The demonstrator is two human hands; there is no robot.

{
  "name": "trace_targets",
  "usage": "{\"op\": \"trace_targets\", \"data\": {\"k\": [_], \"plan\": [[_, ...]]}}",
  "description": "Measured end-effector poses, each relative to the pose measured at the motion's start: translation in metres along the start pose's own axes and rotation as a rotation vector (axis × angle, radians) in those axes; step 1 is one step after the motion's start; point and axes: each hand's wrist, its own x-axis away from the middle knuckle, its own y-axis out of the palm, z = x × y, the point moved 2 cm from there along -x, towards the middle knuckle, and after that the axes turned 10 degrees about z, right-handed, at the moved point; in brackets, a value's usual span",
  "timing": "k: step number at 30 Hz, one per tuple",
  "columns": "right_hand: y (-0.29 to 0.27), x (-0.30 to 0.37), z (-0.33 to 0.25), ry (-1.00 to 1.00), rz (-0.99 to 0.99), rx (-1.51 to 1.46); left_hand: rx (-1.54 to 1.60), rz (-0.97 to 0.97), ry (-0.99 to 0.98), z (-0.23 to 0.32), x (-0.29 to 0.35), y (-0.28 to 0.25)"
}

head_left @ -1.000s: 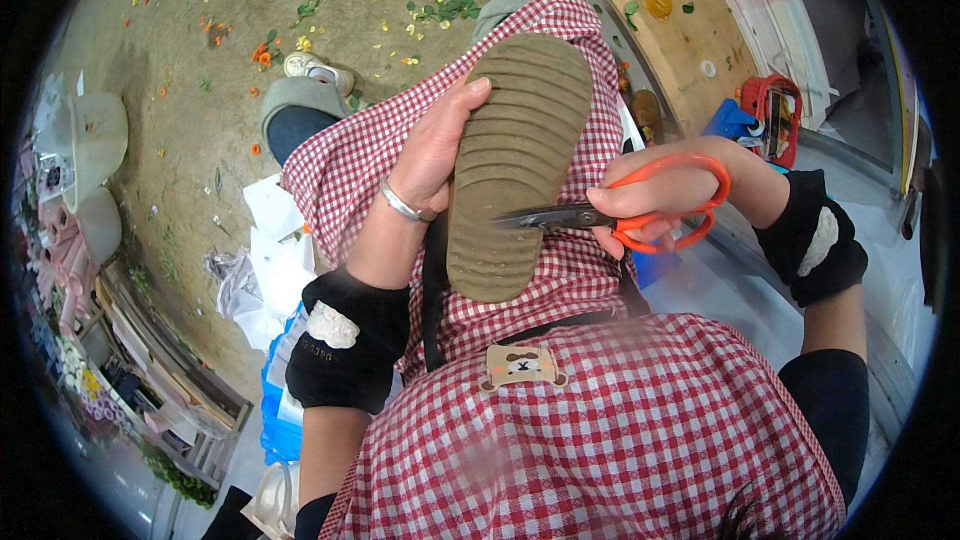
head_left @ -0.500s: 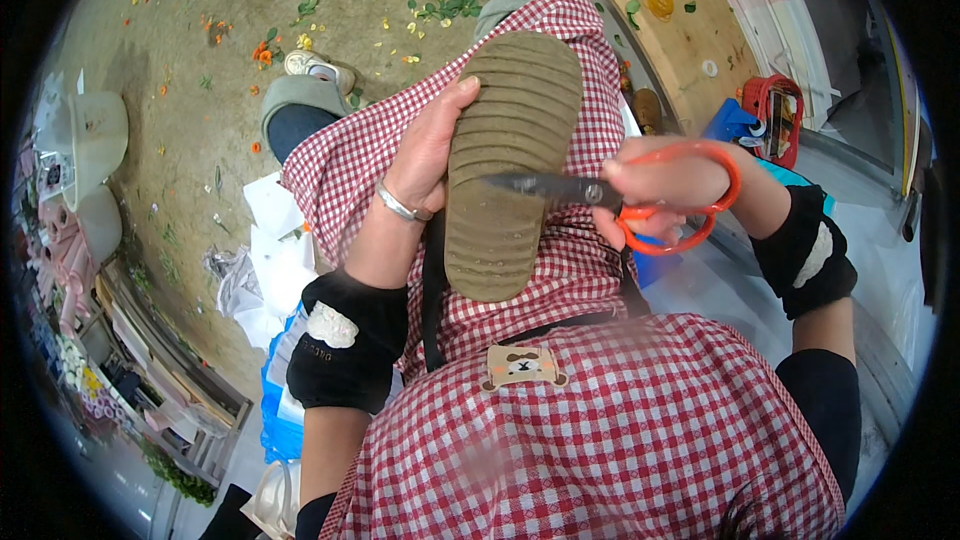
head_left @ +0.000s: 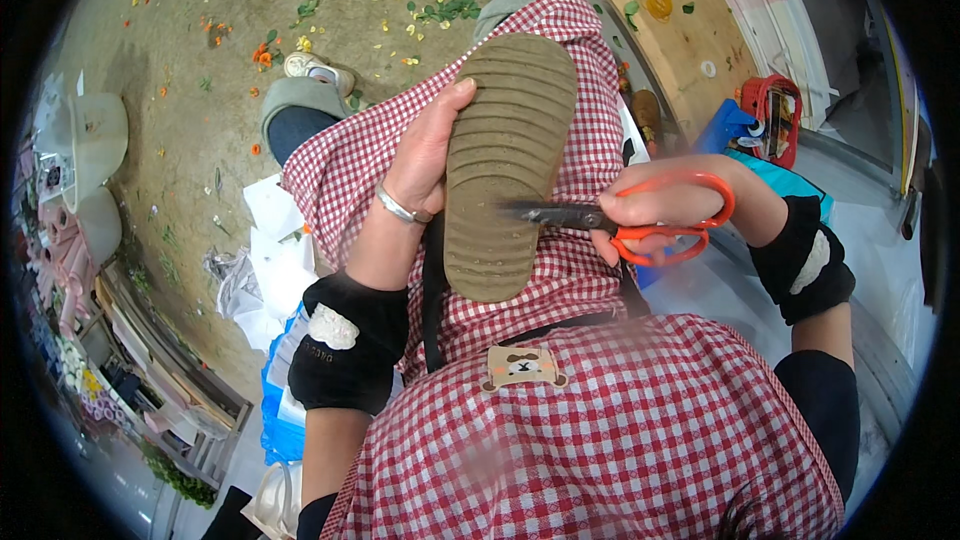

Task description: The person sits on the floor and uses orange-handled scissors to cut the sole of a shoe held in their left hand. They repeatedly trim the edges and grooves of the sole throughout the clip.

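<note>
My left hand (head_left: 428, 155) is closed on the left edge of a brown slipper (head_left: 510, 130), thumb on its ridged sole. The sole faces up above my lap, toe end away from me. In my right hand (head_left: 655, 202) is a pair of scissors (head_left: 575, 215) with orange handles and dark blades. The blades look closed together and point left over the heel half of the sole, their tip smeared by motion. Whether the tip touches the sole I cannot tell. A red-and-white checked apron (head_left: 590, 400) covers my lap, and black sleeve covers are on both forearms.
Leaves and petals (head_left: 450, 5) litter the floor. White papers (head_left: 280, 240) and a blue plastic bag (head_left: 278, 390) lie left of my lap. Pale buckets (head_left: 100, 140) stand far left. On the right are a wooden board (head_left: 685, 50) and a red basket (head_left: 785, 120).
My right hand has shifted the scissors slightly down toward the heel, and the blade tip has moved a little to the right. The left hand and slipper stay nearly still.
</note>
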Motion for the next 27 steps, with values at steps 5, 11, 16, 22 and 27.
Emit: {"op": "trace_targets", "data": {"k": [5,11,16,22,27], "plan": [[-0.002,-0.004,-0.003,-0.007,0.112,0.072,-0.062,-0.023,0.031,-0.001,-0.003,-0.004],[0.006,0.000,-0.011,-0.067,0.054,0.153,0.004,-0.013,0.005,0.001,0.000,0.002],[0.003,-0.001,-0.008,-0.121,0.172,0.224,-0.008,-0.007,-0.005,0.000,-0.002,-0.001],[0.007,-0.001,-0.009,0.013,0.071,0.157,-0.011,-0.001,0.007,0.001,-0.002,-0.002],[0.005,-0.007,0.004,-0.011,0.031,0.079,-0.010,-0.010,-0.008,0.001,-0.001,0.002]]}}
